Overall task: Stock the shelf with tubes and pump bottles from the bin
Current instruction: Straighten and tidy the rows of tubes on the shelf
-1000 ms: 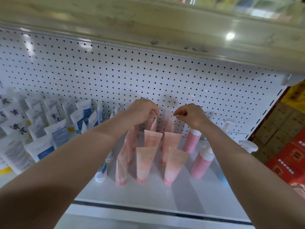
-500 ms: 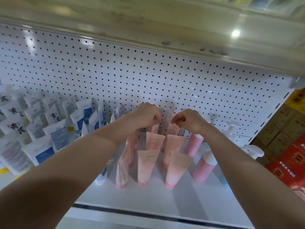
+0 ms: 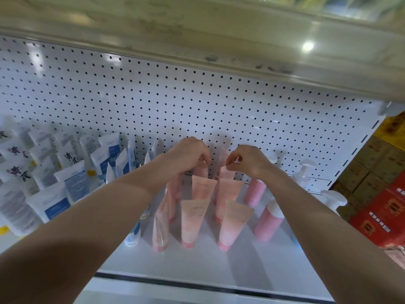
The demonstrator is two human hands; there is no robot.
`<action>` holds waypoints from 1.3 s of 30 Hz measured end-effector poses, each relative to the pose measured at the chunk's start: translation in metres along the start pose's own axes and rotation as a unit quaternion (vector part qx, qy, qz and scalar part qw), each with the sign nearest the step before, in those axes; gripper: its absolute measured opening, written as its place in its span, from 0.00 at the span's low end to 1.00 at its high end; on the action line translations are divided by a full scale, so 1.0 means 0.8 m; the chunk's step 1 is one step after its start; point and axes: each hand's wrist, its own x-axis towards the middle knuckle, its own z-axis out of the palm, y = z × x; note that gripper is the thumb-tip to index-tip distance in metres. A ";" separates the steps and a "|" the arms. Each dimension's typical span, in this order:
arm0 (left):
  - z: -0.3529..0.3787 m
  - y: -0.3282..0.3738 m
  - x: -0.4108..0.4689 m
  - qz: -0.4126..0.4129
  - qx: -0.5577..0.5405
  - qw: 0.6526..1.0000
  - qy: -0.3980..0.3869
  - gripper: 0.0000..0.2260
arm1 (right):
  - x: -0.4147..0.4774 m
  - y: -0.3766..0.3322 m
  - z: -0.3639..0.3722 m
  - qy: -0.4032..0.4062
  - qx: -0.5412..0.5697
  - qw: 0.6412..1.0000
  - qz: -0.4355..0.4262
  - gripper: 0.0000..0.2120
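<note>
Seemingly light and squashy, two pink tubes (image 3: pixel 228 174) were pinched at their crimped tops (the stiffest part) by the left hand (image 3: pixel 190 154) and the right hand (image 3: pixel 248 160).

Left hand (image 3: pixel 188 154) covers top of back-left pink tube (image 3: pixel 202 171) it grips. Right hand (image 3: pixel 247 160) hides top edge of back-right pink tube (image 3: pixel 228 173). R wrist blocks top of rear pink bottle (image 3: pixel 255 189). White pump (image 3: pixel 334 199): head only, body behind forearm. White tubes (image 3: pixel 19 172) at left edge blurred, cut off. Boxes (image 3: pixel 383 194) cut off at right. Print on front tubes (image 3: pixel 194 218) too small to read.
</note>
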 end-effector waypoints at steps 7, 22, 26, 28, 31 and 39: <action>0.003 0.002 0.003 0.007 0.034 0.999 0.018 0.04 | 0.001 0.000 0.003 -0.001 0.022 1.000 0.013 0.03; 0.002 0.008 0.001 -0.006 0.012 1.000 -0.004 0.10 | 0.007 0.005 0.002 -0.021 0.034 0.999 0.008 0.03; 0.006 -0.002 0.002 -0.008 -0.011 1.000 -0.013 0.05 | 0.007 0.006 0.002 -0.023 0.035 0.999 0.003 0.02; 0.008 -0.007 0.001 -0.020 -0.036 0.999 -0.015 0.13 | 0.007 0.006 0.002 -0.023 0.036 0.999 0.001 0.03; 0.009 -0.009 0.000 -0.017 -0.061 0.998 -0.013 0.16 | 0.008 0.007 0.001 -0.025 0.038 0.999 -0.003 0.03; 0.001 -0.008 0.002 -0.020 -0.078 0.997 -0.006 0.13 | 0.019 0.009 -0.013 -0.034 0.042 0.999 -0.003 0.03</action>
